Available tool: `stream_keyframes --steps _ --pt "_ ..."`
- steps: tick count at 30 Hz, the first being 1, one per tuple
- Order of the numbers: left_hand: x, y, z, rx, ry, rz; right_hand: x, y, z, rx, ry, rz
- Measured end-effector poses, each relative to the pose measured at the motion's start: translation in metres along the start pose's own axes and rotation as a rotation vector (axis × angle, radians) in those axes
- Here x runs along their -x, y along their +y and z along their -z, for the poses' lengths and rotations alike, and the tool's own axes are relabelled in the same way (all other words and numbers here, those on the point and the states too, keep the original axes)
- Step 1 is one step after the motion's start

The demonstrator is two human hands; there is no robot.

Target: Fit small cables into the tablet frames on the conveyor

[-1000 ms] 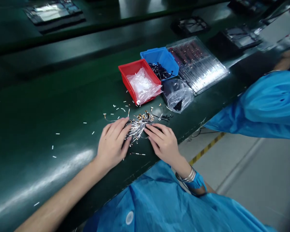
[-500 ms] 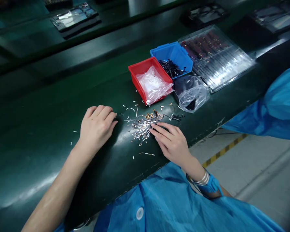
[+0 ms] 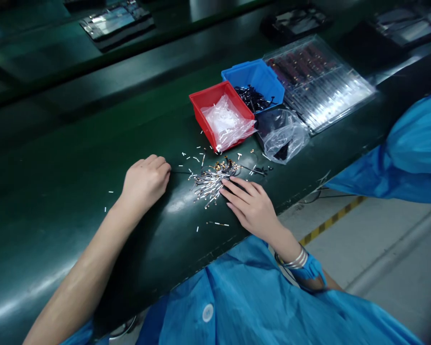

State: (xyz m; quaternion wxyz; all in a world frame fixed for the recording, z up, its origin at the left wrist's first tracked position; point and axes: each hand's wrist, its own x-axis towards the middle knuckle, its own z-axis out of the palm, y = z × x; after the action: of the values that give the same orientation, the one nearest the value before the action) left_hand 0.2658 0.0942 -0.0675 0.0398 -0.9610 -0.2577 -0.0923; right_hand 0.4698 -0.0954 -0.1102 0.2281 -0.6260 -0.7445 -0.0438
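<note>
A pile of short thin cables (image 3: pixel 208 184), with white sleeves and small gold-coloured ends, lies on the green bench. My left hand (image 3: pixel 148 179), to the left of the pile, is closed. From its fingertips a thin dark cable (image 3: pixel 181 172) runs toward the pile; the held end is hidden. My right hand (image 3: pixel 251 206) rests palm down at the pile's right edge, fingers stretched out and touching the cables. Small white pieces (image 3: pixel 190 158) are scattered around the pile.
Behind the pile stand a red bin (image 3: pixel 204 115) with a clear bag of white pieces and a blue bin (image 3: pixel 244 72) of black parts. A clear bag (image 3: pixel 287 136) and a plastic tray (image 3: pixel 330 100) are to the right. A co-worker's blue sleeve (image 3: pixel 416 148) is at the right edge.
The fingers of my left hand have closed, and a thin dark cable now stretches from them toward the pile. My right hand stays on the pile.
</note>
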Motion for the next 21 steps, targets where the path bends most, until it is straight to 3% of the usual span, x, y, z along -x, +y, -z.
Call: stream_keyframes --steps 3,6,8,11,13,16,19,21 --pt "0.015 -0.005 0.019 0.373 0.117 0.336 0.001 -0.003 0.001 -0.063 0.096 -0.028" --pt "0.027 0.01 0.032 1.085 0.263 0.712 -0.005 -0.014 0.003 -0.269 0.26 -0.154" --pt "0.03 0.033 0.032 1.543 0.229 0.855 -0.014 -0.025 0.004 -0.51 0.292 -0.292" --pt "0.033 0.072 0.023 1.901 0.063 0.915 -0.025 -0.039 0.006 -0.87 0.179 -0.443" --pt "0.036 0.093 0.016 1.989 -0.016 0.9 -0.027 -0.041 0.009 -0.984 0.121 -0.475" --pt "0.047 0.11 0.011 1.956 -0.146 0.836 -0.019 -0.033 0.015 -0.952 0.069 -0.484" --pt "0.064 0.117 0.014 1.596 -0.305 0.646 -0.005 -0.019 0.02 -0.772 -0.04 -0.497" --pt "0.074 0.122 0.015 1.259 -0.217 0.365 0.002 -0.013 0.022 -0.607 -0.098 -0.475"
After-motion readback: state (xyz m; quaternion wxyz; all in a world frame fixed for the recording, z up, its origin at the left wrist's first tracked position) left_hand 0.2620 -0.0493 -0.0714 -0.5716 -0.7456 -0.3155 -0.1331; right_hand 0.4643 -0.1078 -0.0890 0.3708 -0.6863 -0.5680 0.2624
